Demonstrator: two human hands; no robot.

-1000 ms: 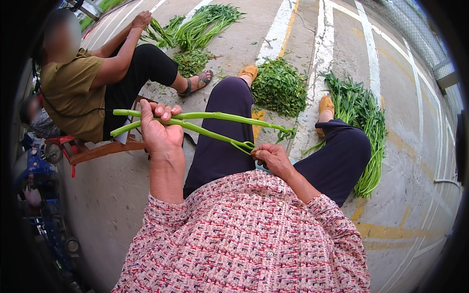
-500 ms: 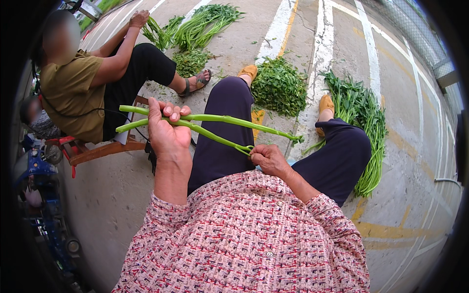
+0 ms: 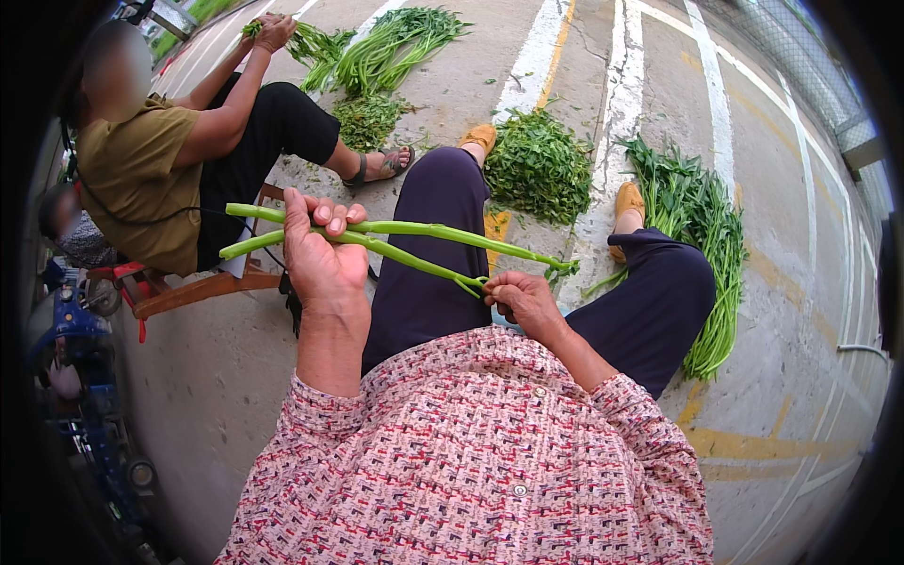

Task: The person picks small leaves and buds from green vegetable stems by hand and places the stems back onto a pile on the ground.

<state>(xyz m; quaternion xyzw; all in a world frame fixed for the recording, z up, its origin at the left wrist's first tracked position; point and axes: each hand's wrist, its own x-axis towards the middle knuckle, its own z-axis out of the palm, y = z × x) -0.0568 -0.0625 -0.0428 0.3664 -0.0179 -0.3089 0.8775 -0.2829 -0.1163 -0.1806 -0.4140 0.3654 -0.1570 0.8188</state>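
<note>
Two long, bare green vegetable stems (image 3: 414, 229) lie across my left hand (image 3: 325, 247), which is closed around them near their thick ends. They spread apart toward the right, and the upper one ends in a small leafy tip. My right hand (image 3: 529, 306) pinches the thin far end of the lower stem, where a short side shoot branches off. On the ground between my feet sits a heap of torn green leaves (image 3: 541, 168). Beside my right leg lies a bundle of leafy stems (image 3: 695, 245).
On the left, a co-worker (image 3: 179, 141) sits on a wooden chair (image 3: 202, 294), holding greens. More leafy stems (image 3: 395, 52) and a small leaf pile (image 3: 367, 120) lie near that person's foot. A blue vehicle (image 3: 71, 320) stands at the far left, a mesh fence (image 3: 800, 56) at the upper right.
My right fingers have shifted slightly up at the lower stem's end, and both stems have slid a little to the left. The co-worker's hands have drawn the greens apart.
</note>
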